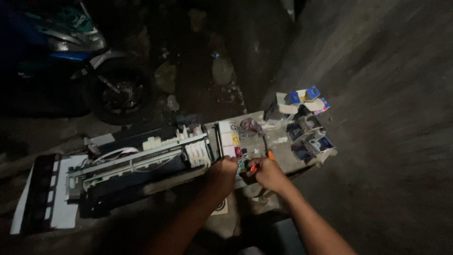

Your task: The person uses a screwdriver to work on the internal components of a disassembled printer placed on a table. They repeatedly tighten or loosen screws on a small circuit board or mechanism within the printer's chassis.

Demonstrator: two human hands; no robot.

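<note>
The left hand (222,171) and the right hand (268,173) sit close together at the near edge of the bench (283,158). Both are closed on a small green circuit board (243,165); the right also grips an orange-handled tool (257,165), its tip hidden. The board looks light, thin, rigid and likely fragile: best held by its edges, clear of components. Left of it lies an opened printer chassis (137,165), with hard plastic, metal rails and white tubing. Small cardboard ink boxes (304,123) crowd the far right corner. A motorcycle wheel (118,92) stands beyond.
</note>
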